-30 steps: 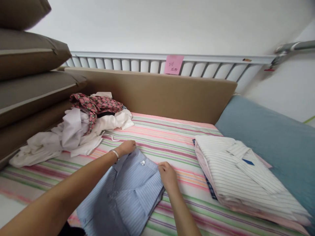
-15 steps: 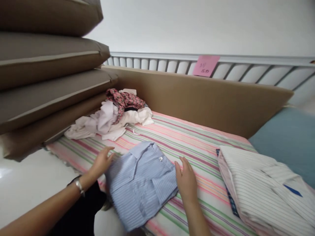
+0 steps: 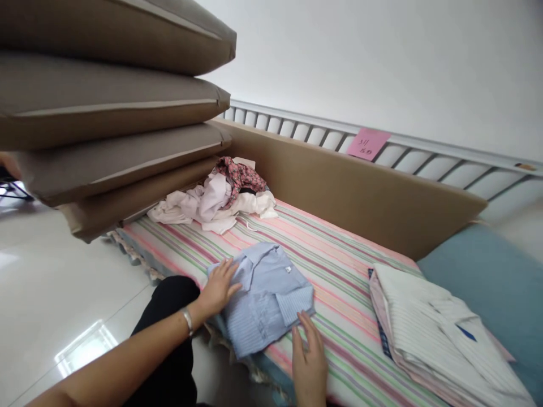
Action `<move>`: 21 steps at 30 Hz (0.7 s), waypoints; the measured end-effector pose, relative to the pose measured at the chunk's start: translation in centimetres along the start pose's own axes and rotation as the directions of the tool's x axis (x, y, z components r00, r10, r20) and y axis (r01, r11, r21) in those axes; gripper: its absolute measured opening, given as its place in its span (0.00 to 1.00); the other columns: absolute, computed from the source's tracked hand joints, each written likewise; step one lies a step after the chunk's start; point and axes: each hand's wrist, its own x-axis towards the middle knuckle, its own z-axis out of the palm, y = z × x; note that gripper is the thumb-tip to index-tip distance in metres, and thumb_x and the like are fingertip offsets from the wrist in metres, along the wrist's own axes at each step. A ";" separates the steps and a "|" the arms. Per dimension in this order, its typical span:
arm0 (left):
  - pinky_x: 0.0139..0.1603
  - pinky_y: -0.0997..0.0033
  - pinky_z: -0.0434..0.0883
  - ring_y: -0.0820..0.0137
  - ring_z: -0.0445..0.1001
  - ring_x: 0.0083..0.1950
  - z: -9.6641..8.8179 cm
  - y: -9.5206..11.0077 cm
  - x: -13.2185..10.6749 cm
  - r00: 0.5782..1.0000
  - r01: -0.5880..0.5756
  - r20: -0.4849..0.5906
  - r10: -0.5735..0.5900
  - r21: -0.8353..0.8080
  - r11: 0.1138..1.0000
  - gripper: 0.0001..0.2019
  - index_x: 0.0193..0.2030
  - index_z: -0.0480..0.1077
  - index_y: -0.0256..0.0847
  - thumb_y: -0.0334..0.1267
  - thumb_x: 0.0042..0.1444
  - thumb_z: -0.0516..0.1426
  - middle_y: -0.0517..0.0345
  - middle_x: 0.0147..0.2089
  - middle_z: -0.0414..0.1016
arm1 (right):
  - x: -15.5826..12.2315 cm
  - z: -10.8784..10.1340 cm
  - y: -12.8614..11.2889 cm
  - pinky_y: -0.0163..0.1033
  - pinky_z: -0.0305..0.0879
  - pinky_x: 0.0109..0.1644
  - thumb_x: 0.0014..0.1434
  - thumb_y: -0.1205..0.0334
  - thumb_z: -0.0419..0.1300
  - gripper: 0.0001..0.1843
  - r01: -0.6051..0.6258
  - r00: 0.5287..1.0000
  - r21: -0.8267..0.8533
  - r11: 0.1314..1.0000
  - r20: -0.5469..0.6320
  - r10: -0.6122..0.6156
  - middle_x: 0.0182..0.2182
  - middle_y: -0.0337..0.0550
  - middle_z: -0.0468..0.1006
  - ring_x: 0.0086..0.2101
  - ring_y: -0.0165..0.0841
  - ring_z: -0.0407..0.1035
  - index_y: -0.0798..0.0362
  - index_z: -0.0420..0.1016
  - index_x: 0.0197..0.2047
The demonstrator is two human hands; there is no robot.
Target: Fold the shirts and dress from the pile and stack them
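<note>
A blue striped shirt (image 3: 265, 299), folded into a rough rectangle with its collar at the far side, lies at the near edge of the striped bedsheet (image 3: 339, 299). My left hand (image 3: 219, 285) lies over the shirt's left side, fingers spread and the wrist wearing a silver bracelet. At the shirt's lower right corner is my right hand (image 3: 309, 356), its fingers apart and the tips touching or almost touching the cloth. Neither hand grips anything.
Folded shirts (image 3: 436, 333) form a stack at the right, beside a blue-green cushion (image 3: 479, 282). Loose clothes (image 3: 212, 198) lie heaped at the far left. Thick brown cushions (image 3: 127, 102) tower on the left. A brown backboard (image 3: 339, 186) carries a pink note (image 3: 368, 143) above it.
My left hand has moved from beside the shirt onto its left side. My right hand has slid down to the lower right corner. The camera view has shifted and tilted.
</note>
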 end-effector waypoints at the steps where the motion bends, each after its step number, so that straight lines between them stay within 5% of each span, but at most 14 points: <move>1: 0.66 0.54 0.52 0.58 0.52 0.68 -0.9 -1.0 0.4 0.999 0.036 0.007 -0.036 -0.043 0.998 0.26 0.64 0.58 0.38 0.44 0.60 0.51 0.44 0.68 0.56 | -1.6 0.1 -0.1 0.48 0.64 0.54 0.53 0.38 0.53 0.31 -0.150 0.988 0.076 0.986 0.039 0.147 0.50 0.55 0.74 0.50 0.44 0.68 0.55 0.73 0.47; 2: 0.65 0.57 0.53 0.59 0.56 0.66 -1.7 -2.0 0.9 0.996 0.089 0.032 -0.086 -0.080 0.993 0.25 0.62 0.60 0.36 0.41 0.59 0.52 0.43 0.66 0.59 | -3.2 0.4 -0.3 0.46 0.67 0.49 0.49 0.36 0.55 0.32 -0.309 0.949 0.139 0.941 0.108 0.296 0.46 0.53 0.77 0.45 0.44 0.72 0.55 0.73 0.45; 5: 0.60 0.63 0.60 0.61 0.67 0.58 -3.4 -4.6 2.9 0.973 0.193 0.155 -0.170 -0.151 0.969 0.22 0.55 0.68 0.36 0.35 0.52 0.56 0.45 0.56 0.71 | -6.8 2.5 -0.8 0.41 0.68 0.32 0.36 0.33 0.63 0.40 -0.676 0.727 0.222 0.702 0.354 0.588 0.35 0.50 0.80 0.30 0.40 0.74 0.56 0.70 0.44; 8: 0.48 0.70 0.66 0.65 0.73 0.46 -3.9 -6.1 4.6 0.955 0.215 0.249 -0.161 -0.206 0.955 0.16 0.46 0.73 0.38 0.35 0.49 0.57 0.52 0.45 0.78 | -8.2 4.8 -1.5 0.35 0.62 0.25 0.26 0.35 0.68 0.46 -0.792 0.607 0.259 0.552 0.428 0.670 0.27 0.46 0.79 0.23 0.35 0.72 0.56 0.67 0.45; 14: 0.30 0.75 0.61 0.71 0.68 0.30 -3.8 -6.9 5.8 0.922 0.285 0.342 -0.183 -0.278 0.917 0.08 0.26 0.72 0.38 0.41 0.42 0.59 0.63 0.24 0.72 | -8.1 6.9 -2.4 0.31 0.57 0.21 0.24 0.34 0.68 0.38 -0.787 0.616 0.307 0.536 0.451 0.646 0.21 0.39 0.75 0.18 0.26 0.66 0.54 0.66 0.32; 21: 0.27 0.74 0.54 0.74 0.59 0.26 -4.2 -7.3 6.0 0.915 0.321 0.348 -0.202 -0.327 0.889 0.14 0.18 0.64 0.39 0.46 0.36 0.61 0.67 0.18 0.60 | -7.3 7.0 -2.2 0.30 0.58 0.21 0.22 0.35 0.69 0.38 -0.815 0.579 0.314 0.487 0.488 0.653 0.18 0.32 0.71 0.17 0.24 0.63 0.53 0.66 0.31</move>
